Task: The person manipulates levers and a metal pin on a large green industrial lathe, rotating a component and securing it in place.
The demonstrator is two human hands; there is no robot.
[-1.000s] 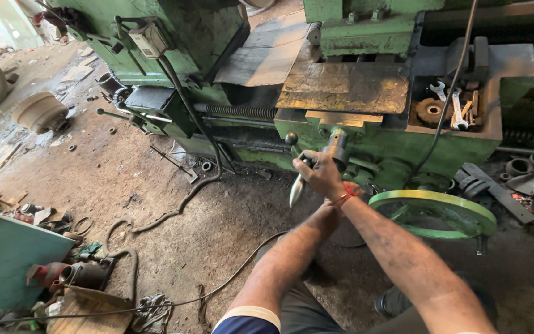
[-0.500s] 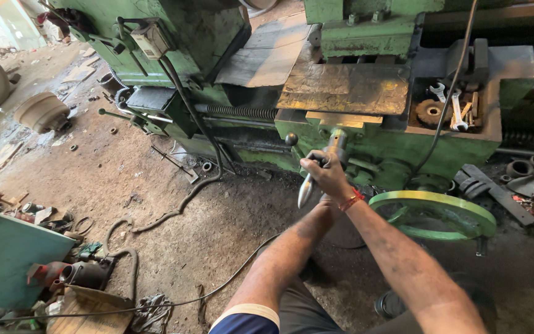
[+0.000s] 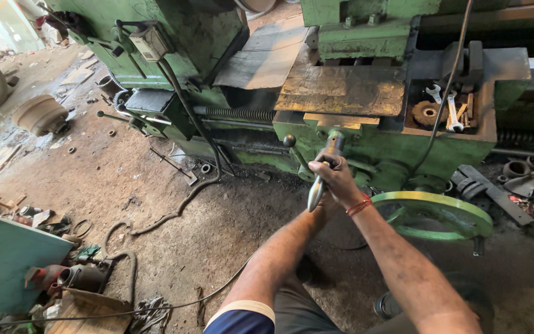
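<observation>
Handle (image 3: 317, 185) of the green lathe (image 3: 366, 145), a tapered metal lever with a pointed lower tip, juts down and toward the viewer from the front of the machine, just below the rusty flat plate (image 3: 341, 89). Right hand (image 3: 340, 179) clenched around its middle, knuckles up, wrist bent slightly, red thread band at the wrist. Right forearm runs straight out from the lower right of the view. Left arm reaches forward alongside it from the lower centre, sleeve edge blue and cream; left hand sits behind the right one (mostly hidden, so grip cannot be told). A second short lever with a ball knob (image 3: 289, 141) stands just left of the held handle. Green handwheel (image 3: 437, 213) lies just right of the wrists, low on the machine. Tray (image 3: 483, 127) at upper right holds wrenches (image 3: 452, 114) and a gear (image 3: 426, 113). Black cable (image 3: 180, 201) trails over the dirt floor (image 3: 112, 185).
</observation>
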